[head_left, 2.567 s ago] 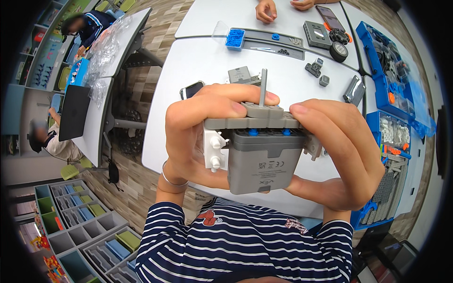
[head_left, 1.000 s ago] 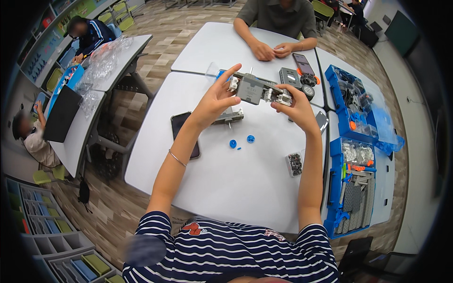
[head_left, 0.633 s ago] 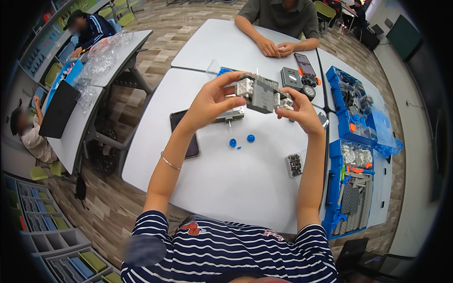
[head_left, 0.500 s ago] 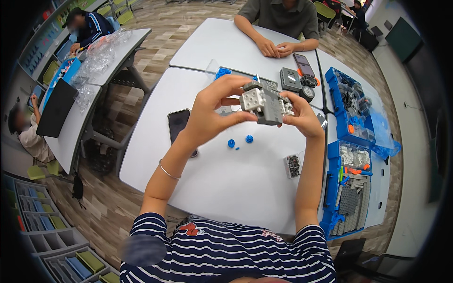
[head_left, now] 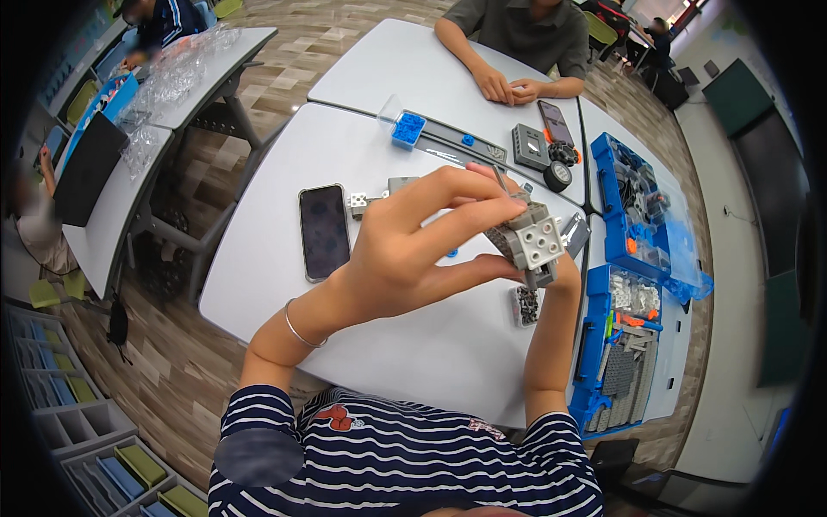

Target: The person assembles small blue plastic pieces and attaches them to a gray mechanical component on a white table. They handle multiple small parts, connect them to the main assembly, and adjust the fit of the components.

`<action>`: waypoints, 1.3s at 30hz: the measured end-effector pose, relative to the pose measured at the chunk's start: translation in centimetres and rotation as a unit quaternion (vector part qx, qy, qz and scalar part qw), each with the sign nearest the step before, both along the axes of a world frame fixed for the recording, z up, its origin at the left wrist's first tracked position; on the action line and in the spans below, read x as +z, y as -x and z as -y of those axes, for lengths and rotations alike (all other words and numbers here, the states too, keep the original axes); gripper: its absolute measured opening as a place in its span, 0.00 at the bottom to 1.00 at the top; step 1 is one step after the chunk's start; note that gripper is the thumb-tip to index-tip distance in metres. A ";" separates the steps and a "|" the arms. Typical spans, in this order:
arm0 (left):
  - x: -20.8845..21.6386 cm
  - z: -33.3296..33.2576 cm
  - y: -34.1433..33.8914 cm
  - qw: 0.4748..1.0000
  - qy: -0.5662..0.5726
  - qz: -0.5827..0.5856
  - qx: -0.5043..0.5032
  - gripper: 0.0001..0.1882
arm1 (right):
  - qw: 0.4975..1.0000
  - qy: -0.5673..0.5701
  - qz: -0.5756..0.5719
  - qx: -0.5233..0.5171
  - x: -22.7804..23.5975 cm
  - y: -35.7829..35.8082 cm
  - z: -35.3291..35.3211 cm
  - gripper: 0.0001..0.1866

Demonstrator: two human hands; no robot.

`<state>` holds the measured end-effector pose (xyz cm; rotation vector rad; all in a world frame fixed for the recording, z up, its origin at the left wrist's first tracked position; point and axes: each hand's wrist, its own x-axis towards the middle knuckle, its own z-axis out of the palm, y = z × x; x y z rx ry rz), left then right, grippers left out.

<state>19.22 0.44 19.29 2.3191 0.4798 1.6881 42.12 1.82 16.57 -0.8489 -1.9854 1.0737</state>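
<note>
A grey and white building-block assembly (head_left: 536,243) is held up above the table, its white studded end facing me. My left hand (head_left: 413,228) pinches it from the left, fingers over the top and thumb below. Behind the block, my right hand (head_left: 564,274) holds it from the far right side; most of its fingers are hidden. Left of my hands, a smaller white and grey block piece (head_left: 358,203) lies on the table, partly covered. A small blue part (head_left: 451,253) peeks out under my left hand.
A phone (head_left: 325,233) lies at left. Farther back are a box of blue pegs (head_left: 407,129), a grey controller block (head_left: 530,146) and a black wheel (head_left: 557,177). A box of dark pegs (head_left: 525,307) sits near my right forearm. Blue parts bins (head_left: 591,345) line the right. A person's hands (head_left: 508,88) rest opposite.
My hands have turned the assembly so its white end points right and toward me. It has moved right and lower in view. My left hand now reaches across it, hiding the loose blue parts.
</note>
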 end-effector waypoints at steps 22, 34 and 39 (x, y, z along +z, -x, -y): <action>0.0 0.9 -0.6 0.967 0.210 -0.017 -0.142 0.29 | 0.998 0.022 -0.048 0.031 -2.2 0.1 3.2 0.31; -0.9 0.0 -0.8 0.964 0.204 0.012 -0.172 0.27 | 0.990 0.108 0.074 0.045 2.4 -2.0 2.6 0.40; -0.9 -0.1 -1.0 0.987 0.100 -0.033 -0.126 0.29 | 0.994 -0.092 -0.039 -0.037 5.5 -4.5 3.9 0.42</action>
